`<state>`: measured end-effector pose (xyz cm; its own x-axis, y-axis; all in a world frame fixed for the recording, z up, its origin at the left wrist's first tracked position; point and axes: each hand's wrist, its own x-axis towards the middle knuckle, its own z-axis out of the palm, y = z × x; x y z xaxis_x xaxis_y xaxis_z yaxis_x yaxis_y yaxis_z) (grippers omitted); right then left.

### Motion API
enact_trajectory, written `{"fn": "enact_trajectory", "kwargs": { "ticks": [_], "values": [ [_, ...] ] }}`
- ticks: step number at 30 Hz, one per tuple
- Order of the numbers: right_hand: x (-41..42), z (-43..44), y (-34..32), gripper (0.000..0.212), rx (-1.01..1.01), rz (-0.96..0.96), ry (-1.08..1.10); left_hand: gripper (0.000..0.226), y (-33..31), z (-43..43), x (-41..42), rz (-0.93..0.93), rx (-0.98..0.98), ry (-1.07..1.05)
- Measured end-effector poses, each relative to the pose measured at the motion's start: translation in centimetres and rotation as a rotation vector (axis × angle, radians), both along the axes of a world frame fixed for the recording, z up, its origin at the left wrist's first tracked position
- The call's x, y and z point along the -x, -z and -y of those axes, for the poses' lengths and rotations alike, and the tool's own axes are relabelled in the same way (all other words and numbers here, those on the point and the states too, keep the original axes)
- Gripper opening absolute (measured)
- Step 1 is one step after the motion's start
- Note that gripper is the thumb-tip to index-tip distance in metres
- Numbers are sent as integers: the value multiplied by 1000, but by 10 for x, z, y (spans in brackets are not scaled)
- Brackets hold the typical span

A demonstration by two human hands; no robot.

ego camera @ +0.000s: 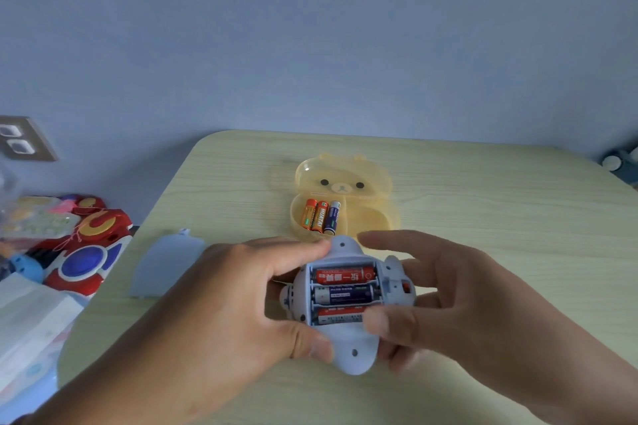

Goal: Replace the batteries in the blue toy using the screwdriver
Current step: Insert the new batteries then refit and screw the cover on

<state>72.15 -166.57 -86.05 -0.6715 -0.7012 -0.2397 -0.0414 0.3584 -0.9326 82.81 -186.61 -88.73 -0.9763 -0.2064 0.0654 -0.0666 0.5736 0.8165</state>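
The pale blue toy [348, 352] is held belly-up over the table, its battery bay uncovered. Three batteries lie in the bay [345, 293]: red, dark blue, red. My left hand [248, 304] grips the toy's left side with thumb and fingers. My right hand [445, 300] holds the right side, its thumb resting on the lowest battery. The blue battery cover [162, 266] lies flat on the table to the left. An open yellow bear-shaped case [366, 217] behind the toy holds three loose batteries [321, 216]. No screwdriver is in view.
The light wooden table [500, 217] has a rounded far-left corner. Colourful toys [83, 245] and white packaging [31, 328] lie off the table's left edge. A wall socket [20, 140] is on the blue wall at left.
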Motion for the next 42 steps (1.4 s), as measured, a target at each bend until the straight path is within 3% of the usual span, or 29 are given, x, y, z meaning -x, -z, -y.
{"fn": "enact_trajectory", "kwargs": {
  "ticks": [2,6,9,14,18,22,27,34,42],
  "values": [
    [-2,-1,3,75,-1,18,-23,87,1,-1,-1,-15,-4,9],
    [-2,0,7,79,-32,-17,-4,84,-14,15,-9,-46,83,43],
    [-2,0,5,77,-30,-15,-8,75,-20,50,-21,-112,216,-191],
    [-4,3,2,75,24,22,-6,102,2,94,-30,151,571,-557],
    [-4,5,3,77,33,28,-21,87,7,82,-22,261,724,-550],
    [-4,3,6,78,36,34,-7,58,-5,74,-22,55,461,-509],
    [-3,3,6,82,54,46,-34,52,-32,21,-16,-319,29,-96],
    [-4,5,2,66,67,24,-65,56,-23,-5,1,-340,8,98],
    [-4,6,3,68,85,26,-41,57,-24,-4,2,-212,71,88]
  ]
}}
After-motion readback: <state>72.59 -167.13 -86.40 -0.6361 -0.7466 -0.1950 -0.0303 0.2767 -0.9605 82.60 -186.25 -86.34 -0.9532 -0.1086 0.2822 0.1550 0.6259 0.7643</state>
